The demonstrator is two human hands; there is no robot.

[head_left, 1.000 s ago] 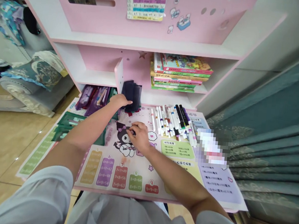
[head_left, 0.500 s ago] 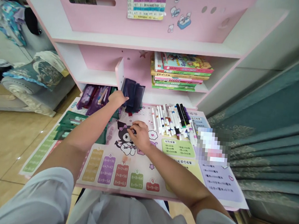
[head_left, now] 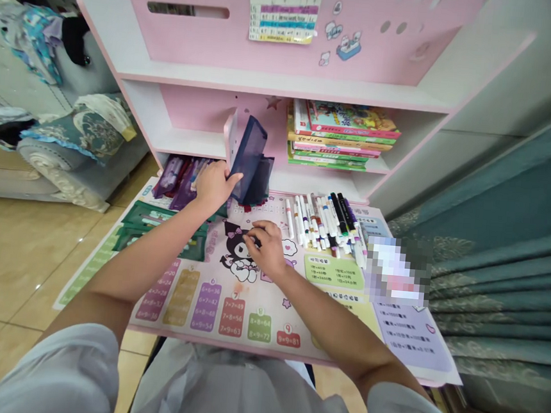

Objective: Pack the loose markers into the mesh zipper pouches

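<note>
My left hand (head_left: 217, 185) is closed on a dark blue mesh pouch (head_left: 250, 150), thumb on the near side. The pouch stands tilted up beside the small white divider. Behind and below it, more dark pouches (head_left: 261, 178) lie in a pile. My right hand (head_left: 267, 247) hovers low over the cartoon figure on the desk mat (head_left: 248, 294). Its fingers are loosely bent, thumb and forefinger apart, and nothing shows between them. Purple mesh pouches (head_left: 171, 175) with pens inside lie left of my left hand. Green mesh pouches (head_left: 144, 215) with contents lie below them, partly behind my forearm.
Loose white-barrelled markers (head_left: 320, 220) lie in a heap right of my right hand, two black ones among them. A stack of books (head_left: 342, 138) sits on the shelf (head_left: 286, 84) unit behind. A blurred-out item (head_left: 395, 271) lies at the right. Curtains (head_left: 507, 252) hang beyond the desk.
My left hand has lifted the near edge of the dark blue pouch, which now stands tilted instead of lying on the pile. My right hand stays nearly in place; the view has shifted slightly.
</note>
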